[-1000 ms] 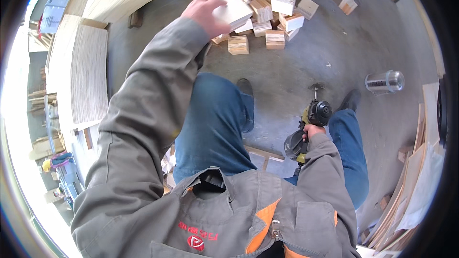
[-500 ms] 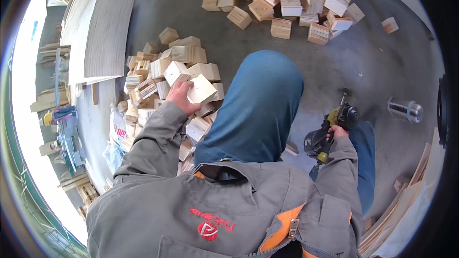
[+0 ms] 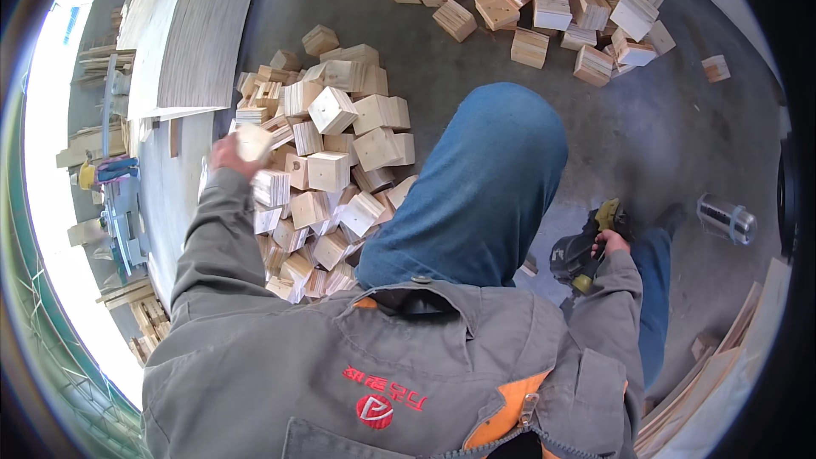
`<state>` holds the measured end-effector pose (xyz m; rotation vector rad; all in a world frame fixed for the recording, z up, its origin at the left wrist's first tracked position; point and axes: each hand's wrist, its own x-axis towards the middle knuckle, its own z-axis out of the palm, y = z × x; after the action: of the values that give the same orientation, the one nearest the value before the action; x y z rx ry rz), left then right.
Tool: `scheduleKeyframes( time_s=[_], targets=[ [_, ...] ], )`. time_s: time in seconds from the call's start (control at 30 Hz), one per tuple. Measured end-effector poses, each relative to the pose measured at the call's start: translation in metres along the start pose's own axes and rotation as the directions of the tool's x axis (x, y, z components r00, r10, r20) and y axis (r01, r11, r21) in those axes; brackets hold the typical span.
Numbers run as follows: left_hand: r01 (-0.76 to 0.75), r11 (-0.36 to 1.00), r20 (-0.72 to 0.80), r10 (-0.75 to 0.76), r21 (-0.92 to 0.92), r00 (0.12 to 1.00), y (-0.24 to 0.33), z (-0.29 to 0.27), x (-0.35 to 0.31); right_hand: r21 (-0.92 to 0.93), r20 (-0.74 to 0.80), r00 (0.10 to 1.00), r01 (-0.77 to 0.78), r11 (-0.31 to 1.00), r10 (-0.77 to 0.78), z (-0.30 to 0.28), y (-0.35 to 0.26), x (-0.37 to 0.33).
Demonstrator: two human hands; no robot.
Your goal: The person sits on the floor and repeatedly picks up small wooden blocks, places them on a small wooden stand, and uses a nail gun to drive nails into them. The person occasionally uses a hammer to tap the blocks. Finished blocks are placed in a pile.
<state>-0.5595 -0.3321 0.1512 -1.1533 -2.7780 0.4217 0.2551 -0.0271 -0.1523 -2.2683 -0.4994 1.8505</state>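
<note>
At the left edge of a pile of wooden blocks [image 3: 326,172], my left hand [image 3: 235,158] grips a pale wooden block [image 3: 254,144], slightly blurred by motion. Its fingers wrap the block's near-left side. On the right, beside my right lower leg, my right hand [image 3: 611,242] is closed on a black and yellow-green nail gun [image 3: 575,257]. The front end of the nail gun is dark and smeared. Layered plywood edges and small holes show on several of the piled blocks.
A second heap of blocks [image 3: 550,8] lies ahead on the grey floor, with one stray block [image 3: 716,68] to its right. Stacked sheets [image 3: 208,30] stand far left. A clear cylinder [image 3: 727,219] lies at right, near leaning boards [image 3: 722,365]. My bent knee [image 3: 501,153] parts the workspace.
My left hand has carried the block leftward from beside my knee to the pile's left edge. The nail gun has tilted and shifted slightly, still in my right hand.
</note>
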Motion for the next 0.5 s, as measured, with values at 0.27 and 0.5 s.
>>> scheduleKeyframes(
  time_s=[0.27,0.5],
  targets=[
    [0.358,0.933,0.173,-0.347,-0.039,0.922,-0.017,-0.019,-0.006,0.052,0.008,0.999,-0.054,0.997,0.053,-0.006,-0.003,0.003],
    [-0.089,0.933,0.274,0.192,-0.348,0.942,0.188,0.026,-0.049,0.009,-0.022,1.000,0.020,1.000,-0.020,0.000,-0.006,-0.009]
  ],
)
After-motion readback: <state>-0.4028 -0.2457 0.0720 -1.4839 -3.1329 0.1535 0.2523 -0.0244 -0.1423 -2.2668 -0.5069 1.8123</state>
